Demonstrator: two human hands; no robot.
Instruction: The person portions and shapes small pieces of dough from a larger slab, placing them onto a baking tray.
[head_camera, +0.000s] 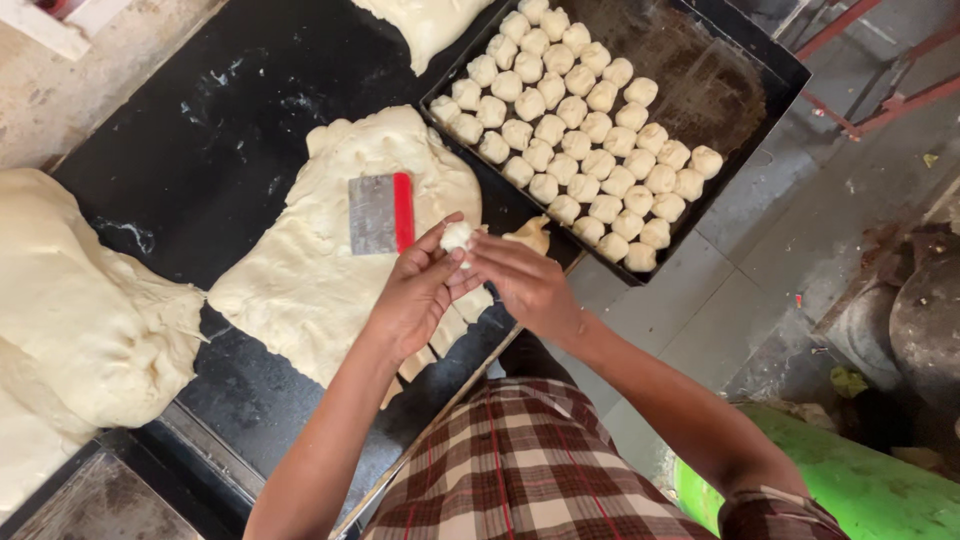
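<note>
I have a small dough ball pinched between my two hands, just above the near edge of the black worktop. My left hand cups it from below and from about seven o'clock, fingers curled narrow around it. My right hand comes in from about four o'clock, its fingertips closed against the ball's side, so both hands hold the same piece.

At about ten o'clock from the ball lies the flat sheet of dough, spread over the worktop and running under my left hand. On top of it rests a metal scraper with a red handle, just beside my left fingertips. Cut strips of dough lie below my left wrist, at the sheet's near edge. A small loose lump of dough sits at two o'clock, just beside my right fingers (whether it touches them I cannot tell).

Further out at one o'clock stands a dark baking tray, its left part filled with rows of round dough balls; the right part is bare. At nine o'clock, well apart, a big heap of dough rests on the worktop's far-left side. Another mass of dough shows at twelve o'clock, cut by the top edge.
</note>
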